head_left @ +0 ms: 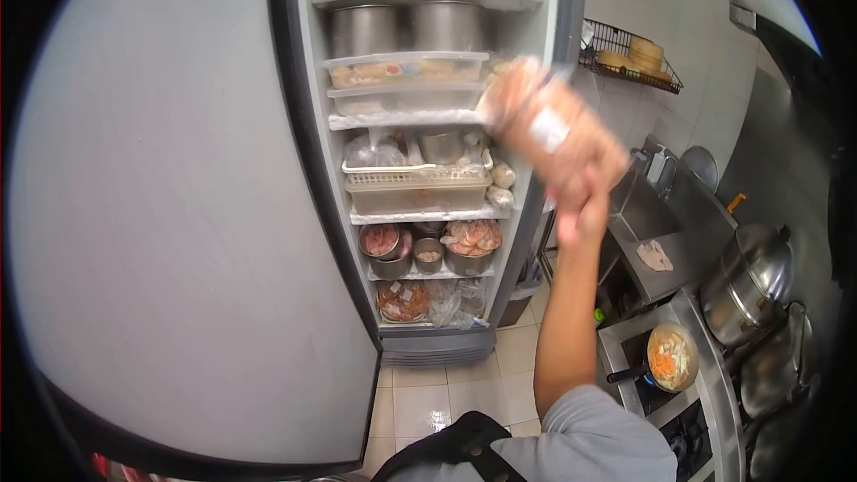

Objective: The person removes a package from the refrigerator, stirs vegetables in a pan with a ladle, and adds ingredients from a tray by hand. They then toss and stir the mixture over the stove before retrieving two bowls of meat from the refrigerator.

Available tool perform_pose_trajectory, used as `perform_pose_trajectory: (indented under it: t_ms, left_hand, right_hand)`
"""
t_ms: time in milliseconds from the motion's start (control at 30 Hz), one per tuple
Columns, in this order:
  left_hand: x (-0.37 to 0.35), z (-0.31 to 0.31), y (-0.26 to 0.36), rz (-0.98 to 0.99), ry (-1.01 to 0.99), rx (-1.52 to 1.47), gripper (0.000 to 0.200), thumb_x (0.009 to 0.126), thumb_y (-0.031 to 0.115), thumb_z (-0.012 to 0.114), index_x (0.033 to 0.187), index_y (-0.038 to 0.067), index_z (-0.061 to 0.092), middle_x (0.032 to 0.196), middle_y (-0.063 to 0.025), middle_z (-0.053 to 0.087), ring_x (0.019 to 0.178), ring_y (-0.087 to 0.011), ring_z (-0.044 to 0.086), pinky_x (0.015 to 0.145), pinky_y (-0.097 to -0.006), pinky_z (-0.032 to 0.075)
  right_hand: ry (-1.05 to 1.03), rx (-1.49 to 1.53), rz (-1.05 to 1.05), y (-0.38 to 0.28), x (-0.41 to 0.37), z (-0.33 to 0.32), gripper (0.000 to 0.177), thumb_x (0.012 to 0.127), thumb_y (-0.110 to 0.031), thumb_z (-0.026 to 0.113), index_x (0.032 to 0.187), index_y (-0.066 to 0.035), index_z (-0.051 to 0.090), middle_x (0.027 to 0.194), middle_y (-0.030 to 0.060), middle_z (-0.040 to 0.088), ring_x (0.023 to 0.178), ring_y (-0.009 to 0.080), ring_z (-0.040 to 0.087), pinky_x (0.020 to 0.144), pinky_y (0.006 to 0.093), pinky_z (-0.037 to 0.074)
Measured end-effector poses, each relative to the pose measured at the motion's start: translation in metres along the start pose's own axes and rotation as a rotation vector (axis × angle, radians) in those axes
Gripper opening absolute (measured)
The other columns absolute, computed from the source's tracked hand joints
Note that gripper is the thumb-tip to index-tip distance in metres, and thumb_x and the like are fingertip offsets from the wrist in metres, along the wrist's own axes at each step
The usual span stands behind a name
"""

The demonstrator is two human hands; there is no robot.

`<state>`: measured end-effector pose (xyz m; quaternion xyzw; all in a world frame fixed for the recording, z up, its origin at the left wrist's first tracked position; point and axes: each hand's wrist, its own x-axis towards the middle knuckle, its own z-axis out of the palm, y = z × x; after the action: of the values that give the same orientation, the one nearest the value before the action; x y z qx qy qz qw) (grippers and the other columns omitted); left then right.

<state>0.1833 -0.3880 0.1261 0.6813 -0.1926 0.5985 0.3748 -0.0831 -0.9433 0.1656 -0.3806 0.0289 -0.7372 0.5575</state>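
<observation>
Raised in front of the fridge's right edge, my right hand [578, 205] is closed round one end of a plastic-wrapped package [558, 129]. The package is pinkish-brown with a white label, slightly blurred, and tilts up to the left. Behind it stands the open fridge [527, 259], whose shelves hold metal pots [364, 31], lidded plastic tubs [406, 71], a white basket [415, 177], bowls of meat [382, 241] and bagged food [403, 301]. My left hand is out of view.
The open fridge door [187, 196] fills the left side. At the lower right, a pan of food [669, 357] sits over a blue flame on the stove [701, 321]. Large steel pots [748, 286], a sink [636, 205] and a wall rack [669, 82] stand at the right.
</observation>
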Motion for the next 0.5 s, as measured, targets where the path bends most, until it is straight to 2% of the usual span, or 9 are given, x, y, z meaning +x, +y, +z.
perform_pose_trajectory:
  t_ms: [33, 67, 133, 233, 300, 367, 400, 467, 500]
  left_hand:
    - [-0.01, -0.005, -0.037, -0.273, -0.154, -0.169, 0.04, 0.097, 0.033, 0.039, 0.12, 0.001, 0.047, 0.104, -0.0155, 0.055, 0.09, -0.0254, 0.055, 0.081, -0.0376, 0.049]
    - [-0.01, -0.001, -0.035, -0.259, -0.152, -0.176, 0.04, 0.097, 0.033, 0.039, 0.12, 0.001, 0.047, 0.104, -0.0155, 0.055, 0.09, -0.0254, 0.055, 0.081, -0.0376, 0.049]
    - [-0.008, 0.016, -0.021, -0.808, -0.089, -0.99, 0.039, 0.097, 0.028, 0.041, 0.126, 0.001, 0.042, 0.109, -0.0166, 0.057, 0.095, -0.0248, 0.056, 0.085, -0.0384, 0.048]
    - [-0.026, 0.012, -0.064, -0.802, -0.187, -1.219, 0.041, 0.097, 0.028, 0.042, 0.127, 0.001, 0.041, 0.117, -0.0169, 0.055, 0.1, -0.0267, 0.055, 0.088, -0.0418, 0.047]
    - [-0.022, 0.003, 0.003, -0.836, -0.149, -1.096, 0.041, 0.095, 0.032, 0.044, 0.125, 0.004, 0.045, 0.115, -0.014, 0.057, 0.101, -0.0277, 0.054, 0.091, -0.0453, 0.044]
    - [-0.027, -0.006, 0.037, -1.047, -0.176, -1.369, 0.032, 0.092, 0.032, 0.048, 0.114, 0.009, 0.053, 0.109, -0.0082, 0.059, 0.099, -0.0266, 0.053, 0.089, -0.0461, 0.043]
    - [-0.033, -0.011, 0.049, -1.056, -0.217, -1.352, 0.032, 0.092, 0.032, 0.048, 0.114, 0.009, 0.053, 0.109, -0.0082, 0.059, 0.099, -0.0266, 0.053, 0.089, -0.0461, 0.043]
    - [-0.068, -0.018, 0.066, -1.263, -0.397, -1.458, 0.047, 0.088, 0.034, 0.055, 0.124, 0.005, 0.05, 0.128, -0.0154, 0.049, 0.115, -0.0293, 0.048, 0.094, -0.0435, 0.043]
    - [-0.095, -0.013, 0.057, -0.885, -0.876, -1.878, 0.061, 0.091, 0.051, 0.044, 0.133, 0.007, 0.042, 0.132, -0.0125, 0.047, 0.118, -0.0266, 0.047, 0.095, -0.0444, 0.043]
  right_hand:
    - [0.087, 0.069, 0.154, 0.001, -0.039, -0.003, 0.041, 0.084, -0.023, 0.055, 0.123, -0.012, 0.047, 0.096, 0.0047, 0.062, 0.072, 0.0184, 0.062, 0.047, 0.0315, 0.05]
    - [0.028, 0.098, 0.297, 0.01, -0.067, -0.031, 0.04, 0.084, -0.025, 0.054, 0.121, -0.01, 0.047, 0.094, 0.0054, 0.062, 0.067, 0.0193, 0.062, 0.042, 0.0303, 0.049]
    - [0.143, 0.006, 0.528, 0.011, -0.115, -0.064, 0.041, 0.082, -0.027, 0.055, 0.118, -0.008, 0.049, 0.093, 0.0068, 0.064, 0.069, 0.0195, 0.064, 0.039, 0.0291, 0.048]
    - [0.237, 0.002, 0.661, -0.021, -0.158, -0.109, 0.043, 0.079, -0.027, 0.057, 0.117, -0.007, 0.051, 0.093, 0.0065, 0.064, 0.07, 0.0186, 0.064, 0.04, 0.0285, 0.047]
    - [0.283, 0.007, 0.691, -0.056, -0.176, -0.134, 0.045, 0.077, -0.027, 0.058, 0.116, -0.006, 0.052, 0.093, 0.0059, 0.064, 0.068, 0.0178, 0.064, 0.04, 0.0283, 0.046]
    - [0.251, 0.009, 0.707, -0.099, -0.197, -0.156, 0.046, 0.077, -0.029, 0.057, 0.117, -0.006, 0.052, 0.094, 0.0064, 0.064, 0.071, 0.018, 0.064, 0.042, 0.0286, 0.046]
    - [0.262, 0.035, 0.742, -0.121, -0.208, -0.167, 0.046, 0.078, -0.03, 0.057, 0.117, -0.006, 0.051, 0.095, 0.0067, 0.064, 0.073, 0.0181, 0.064, 0.043, 0.0296, 0.046]
    - [0.344, 0.02, 0.821, -0.155, -0.238, -0.195, 0.045, 0.079, -0.031, 0.056, 0.117, -0.006, 0.052, 0.096, 0.0071, 0.064, 0.073, 0.0183, 0.064, 0.044, 0.0299, 0.045]
    - [0.385, 0.017, 0.881, -0.169, -0.252, -0.207, 0.045, 0.079, -0.031, 0.056, 0.117, -0.006, 0.052, 0.096, 0.0076, 0.064, 0.074, 0.0184, 0.064, 0.044, 0.0301, 0.045]
